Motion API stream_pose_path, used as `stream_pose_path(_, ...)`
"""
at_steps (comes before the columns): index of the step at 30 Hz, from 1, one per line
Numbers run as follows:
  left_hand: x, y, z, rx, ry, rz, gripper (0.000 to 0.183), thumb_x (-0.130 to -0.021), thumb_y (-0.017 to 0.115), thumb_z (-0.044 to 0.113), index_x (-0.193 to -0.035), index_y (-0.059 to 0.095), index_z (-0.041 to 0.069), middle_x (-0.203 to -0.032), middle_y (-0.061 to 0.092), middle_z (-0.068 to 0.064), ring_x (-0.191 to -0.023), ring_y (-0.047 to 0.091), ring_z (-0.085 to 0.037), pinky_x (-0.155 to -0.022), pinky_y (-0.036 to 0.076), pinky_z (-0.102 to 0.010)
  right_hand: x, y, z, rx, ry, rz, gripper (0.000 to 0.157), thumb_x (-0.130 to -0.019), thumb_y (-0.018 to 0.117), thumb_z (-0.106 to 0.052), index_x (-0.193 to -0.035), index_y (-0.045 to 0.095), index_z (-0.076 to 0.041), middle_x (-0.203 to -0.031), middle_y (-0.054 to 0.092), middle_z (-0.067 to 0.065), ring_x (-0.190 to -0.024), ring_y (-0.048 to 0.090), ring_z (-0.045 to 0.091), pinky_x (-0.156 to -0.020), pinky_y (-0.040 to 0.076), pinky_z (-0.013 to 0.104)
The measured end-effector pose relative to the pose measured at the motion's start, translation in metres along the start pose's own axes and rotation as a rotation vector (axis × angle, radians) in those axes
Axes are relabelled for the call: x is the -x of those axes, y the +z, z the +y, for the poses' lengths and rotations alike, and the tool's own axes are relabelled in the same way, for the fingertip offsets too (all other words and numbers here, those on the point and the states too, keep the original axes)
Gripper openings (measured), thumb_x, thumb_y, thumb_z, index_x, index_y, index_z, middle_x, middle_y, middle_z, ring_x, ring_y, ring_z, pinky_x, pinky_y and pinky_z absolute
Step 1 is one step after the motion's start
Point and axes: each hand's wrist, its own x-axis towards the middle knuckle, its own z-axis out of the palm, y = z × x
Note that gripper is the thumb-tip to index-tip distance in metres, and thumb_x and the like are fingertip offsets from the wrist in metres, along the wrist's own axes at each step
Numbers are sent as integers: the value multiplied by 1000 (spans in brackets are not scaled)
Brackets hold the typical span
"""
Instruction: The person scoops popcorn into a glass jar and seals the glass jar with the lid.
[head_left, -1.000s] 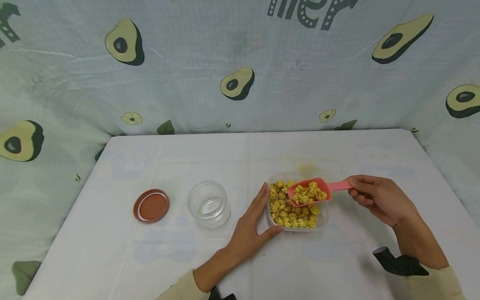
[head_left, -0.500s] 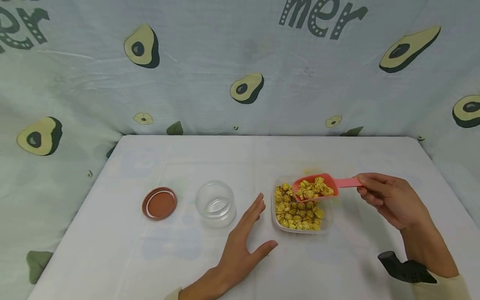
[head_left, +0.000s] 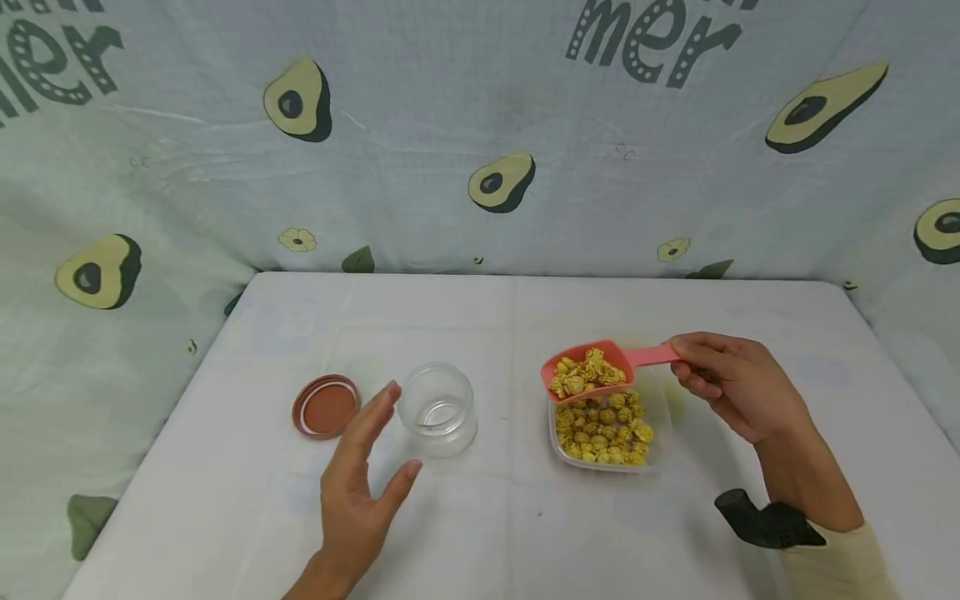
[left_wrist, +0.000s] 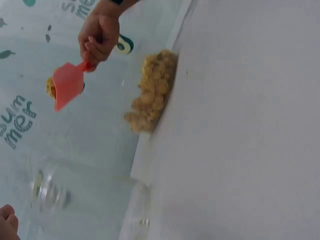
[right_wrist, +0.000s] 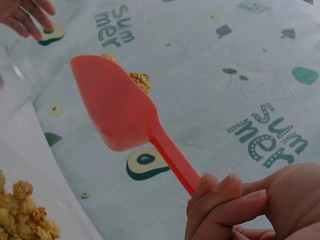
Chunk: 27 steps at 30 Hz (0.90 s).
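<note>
My right hand (head_left: 738,383) pinches the handle of a pink scoop (right_wrist: 115,102), which is heaped with yellow caramel popcorn (head_left: 585,372). The scoop hangs above the left back part of a clear plastic container (head_left: 660,429) that holds more popcorn (head_left: 603,429). My left hand (head_left: 356,492) hovers with fingers spread and thumb apart, just left of and in front of a clear jar (head_left: 437,410). It grips nothing, and a gap shows between thumb and jar. The jar stands upright without a lid.
A brown round lid (head_left: 327,407) lies on the white table (head_left: 480,533) left of the jar. Behind the table's far edge hangs a pale cloth (head_left: 405,108) printed with avocados. A faint yellow stain shows near the container.
My left hand has let go of the container's side and moved left to the jar. The right hand has raised the loaded scoop slightly and carried it left.
</note>
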Motion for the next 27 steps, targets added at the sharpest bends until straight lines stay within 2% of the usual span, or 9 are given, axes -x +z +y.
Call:
stream_pose_path(4, 2, -14, -10, -110, -213, -52, 68, -77, 73, -8, -135, 39, -17, -139, 43, -28, -130, 41, -32, -108, 33, -35, -7, 13, -1, 20, -5, -26, 21, -96, 59, -21, -100, 62, -1, -74, 56, 4, -58, 45, 9, -47, 37, 16)
stream_pose_path(7, 8, -17, -26, -98, -346, -104, 88, -67, 75, -18, -143, 33, -9, -145, 38, -22, -133, 37, -30, -110, 30, -34, -12, 24, -2, 36, -16, -51, 23, -97, 58, -21, -101, 60, 2, -74, 56, 4, -58, 43, 9, -47, 36, 17)
stream_pose_path(11, 23, -17, -51, -111, -463, -147, 98, -67, 82, -10, -149, 29, 3, -149, 36, -12, -136, 35, -22, -111, 28, -27, -18, 39, -5, 53, -10, -68, 29, -97, 58, -23, -105, 56, 5, -74, 55, 4, -59, 42, 9, -49, 36, 18)
stream_pose_path(15, 31, -11, -62, -172, -486, -125, 97, -66, 85, -1, -148, 33, 5, -144, 43, -10, -129, 44, -26, -109, 28, -21, -23, 52, -8, 69, 8, -64, 34, -97, 58, -24, -108, 52, 8, -74, 56, 5, -59, 42, 9, -50, 37, 17)
stream_pose_path(20, 26, -4, -51, -193, -455, -81, 92, -64, 84, -7, -143, 37, -5, -136, 49, -22, -118, 51, -39, -106, 30, -17, -30, 67, -10, 109, 7, -72, 36, -97, 58, -23, -108, 51, 11, -74, 55, 6, -58, 42, 10, -51, 38, 17)
stream_pose_path(24, 21, -3, -44, -202, -476, -71, 89, -63, 83, -9, -140, 38, -10, -135, 50, -23, -117, 53, -39, -105, 31, -17, -36, 78, -12, 149, 14, -72, 35, -98, 56, -22, -110, 53, 10, -74, 56, 5, -58, 43, 9, -52, 39, 17)
stream_pose_path(27, 21, -2, -44, -198, -490, -67, 88, -64, 83, -9, -140, 38, -10, -135, 50, -23, -117, 52, -39, -105, 31, -17, -41, 85, -14, 180, 25, -66, 33, -99, 55, -20, -110, 54, 11, -75, 58, 5, -60, 46, 8, -55, 45, 16)
